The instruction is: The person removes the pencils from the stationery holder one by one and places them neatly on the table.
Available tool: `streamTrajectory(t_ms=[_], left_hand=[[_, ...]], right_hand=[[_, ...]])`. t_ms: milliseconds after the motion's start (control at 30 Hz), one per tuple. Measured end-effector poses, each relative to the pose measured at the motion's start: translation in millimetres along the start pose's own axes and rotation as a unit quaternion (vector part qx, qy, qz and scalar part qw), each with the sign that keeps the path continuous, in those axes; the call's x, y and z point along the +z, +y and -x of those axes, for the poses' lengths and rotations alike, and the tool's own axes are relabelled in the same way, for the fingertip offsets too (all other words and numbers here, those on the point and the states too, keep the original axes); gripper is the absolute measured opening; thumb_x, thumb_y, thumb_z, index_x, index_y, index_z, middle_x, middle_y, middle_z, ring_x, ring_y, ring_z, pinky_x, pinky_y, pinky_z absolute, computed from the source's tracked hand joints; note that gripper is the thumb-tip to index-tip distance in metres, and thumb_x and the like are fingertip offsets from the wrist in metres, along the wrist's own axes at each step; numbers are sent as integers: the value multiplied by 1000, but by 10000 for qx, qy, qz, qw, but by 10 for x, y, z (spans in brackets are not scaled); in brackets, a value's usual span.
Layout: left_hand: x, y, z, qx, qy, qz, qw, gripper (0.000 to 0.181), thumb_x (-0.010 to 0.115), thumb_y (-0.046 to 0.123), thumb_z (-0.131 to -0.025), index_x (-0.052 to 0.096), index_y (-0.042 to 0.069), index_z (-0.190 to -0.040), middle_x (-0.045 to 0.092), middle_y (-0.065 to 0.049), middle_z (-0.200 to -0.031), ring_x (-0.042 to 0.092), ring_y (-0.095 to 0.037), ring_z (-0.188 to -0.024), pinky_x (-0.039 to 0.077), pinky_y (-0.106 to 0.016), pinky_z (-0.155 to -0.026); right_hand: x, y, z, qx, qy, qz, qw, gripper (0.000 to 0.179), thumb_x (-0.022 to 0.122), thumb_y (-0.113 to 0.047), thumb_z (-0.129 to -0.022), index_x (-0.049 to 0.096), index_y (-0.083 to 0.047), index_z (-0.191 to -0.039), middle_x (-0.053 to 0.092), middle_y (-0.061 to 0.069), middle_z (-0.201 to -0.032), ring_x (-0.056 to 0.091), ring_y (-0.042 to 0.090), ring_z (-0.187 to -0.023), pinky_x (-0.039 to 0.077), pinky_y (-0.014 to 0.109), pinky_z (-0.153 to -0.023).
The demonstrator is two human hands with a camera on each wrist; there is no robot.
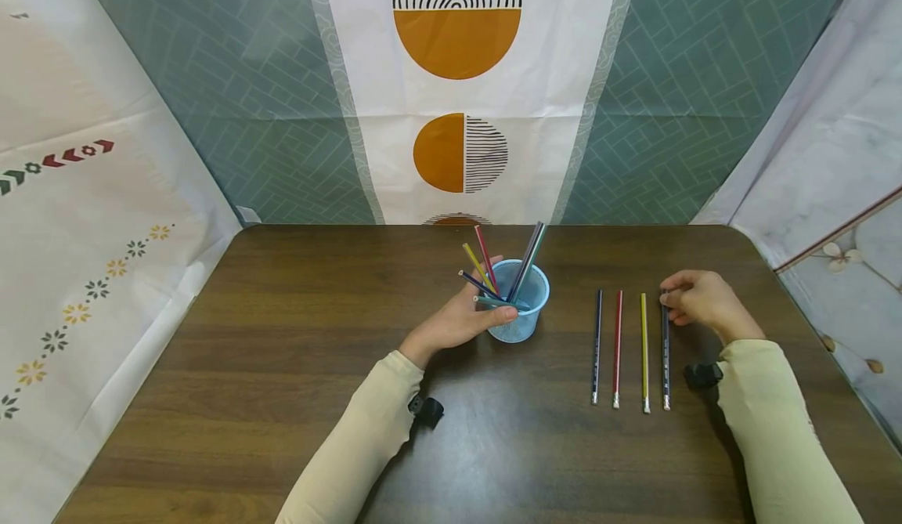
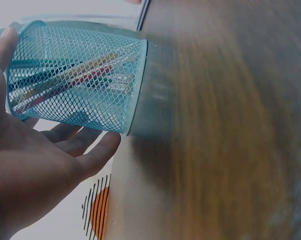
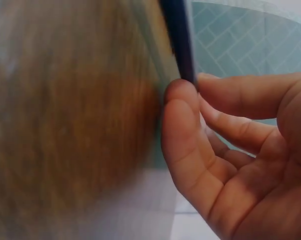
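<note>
My left hand (image 1: pixel 454 324) holds a light-blue mesh pencil cup (image 1: pixel 516 328) on the table, thumb in front and fingers around its far left side. In the left wrist view the fingers lie along the mesh wall (image 2: pixel 90 112). Several pencils lean in the cup, among them a red one (image 1: pixel 484 251) and a yellow one (image 1: pixel 477 263). Over on the right, my right hand (image 1: pixel 708 301) pinches the far end of a dark blue pencil (image 1: pixel 665 367) between thumb and fingertip. The right wrist view shows that pinch on the pencil (image 3: pixel 179 40) closely.
Left of the pinched pencil, a yellow pencil (image 1: pixel 644 352), a red pencil (image 1: pixel 618 352) and another dark pencil (image 1: pixel 597 348) lie side by side, eraser ends toward me. All are on a brown wooden table (image 1: pixel 282 336) with a patterned cloth (image 1: pixel 458 93) behind.
</note>
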State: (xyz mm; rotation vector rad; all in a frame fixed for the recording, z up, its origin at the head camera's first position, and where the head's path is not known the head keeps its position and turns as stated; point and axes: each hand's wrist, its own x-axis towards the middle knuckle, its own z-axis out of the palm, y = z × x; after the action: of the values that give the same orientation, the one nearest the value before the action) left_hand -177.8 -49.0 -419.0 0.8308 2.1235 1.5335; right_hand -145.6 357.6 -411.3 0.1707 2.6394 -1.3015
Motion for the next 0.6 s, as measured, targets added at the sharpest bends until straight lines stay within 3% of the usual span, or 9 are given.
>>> streamTrajectory(t_ms=[233, 400, 500, 600], left_hand=[[-7, 5, -9, -85, -102, -14, 9999, 83, 64, 46, -91, 8, 39, -152, 28, -9, -152, 30, -33, -138, 27, -59, -105], [-19, 15, -23, -186, -200, 6, 9996, 85, 64, 35, -93, 5, 30, -155, 25, -15, -154, 28, -37, -139, 27, -59, -106], [-27, 23, -29, -190, -228, -3, 9996, 87, 65, 33, -93, 4, 25, -155, 24, -18, -154, 27, -39, -138, 27, -59, -105], [-23, 23, -23, -159, -208, 1, 9997, 86, 65, 35, -93, 5, 27, -155, 25, -16, -154, 27, -38, -139, 26, -59, -106]], right_hand=[[50, 2, -19, 106, 7, 156, 9998, 30, 61, -2, -90, 54, 17, -113, 65, 11, -82, 63, 20, -68, 56, 33, -60], [84, -26, -31, 154, 40, 381, 9991, 29, 63, -3, -88, 57, 15, -110, 63, 10, -80, 60, 19, -67, 55, 32, -59], [82, -38, -30, 191, 15, 398, 9990, 28, 62, -3, -89, 56, 14, -110, 62, 11, -82, 60, 19, -67, 54, 33, -58], [80, -43, -29, 224, -10, 383, 9990, 27, 62, -3, -90, 56, 14, -110, 62, 12, -82, 60, 19, -67, 54, 33, -59]])
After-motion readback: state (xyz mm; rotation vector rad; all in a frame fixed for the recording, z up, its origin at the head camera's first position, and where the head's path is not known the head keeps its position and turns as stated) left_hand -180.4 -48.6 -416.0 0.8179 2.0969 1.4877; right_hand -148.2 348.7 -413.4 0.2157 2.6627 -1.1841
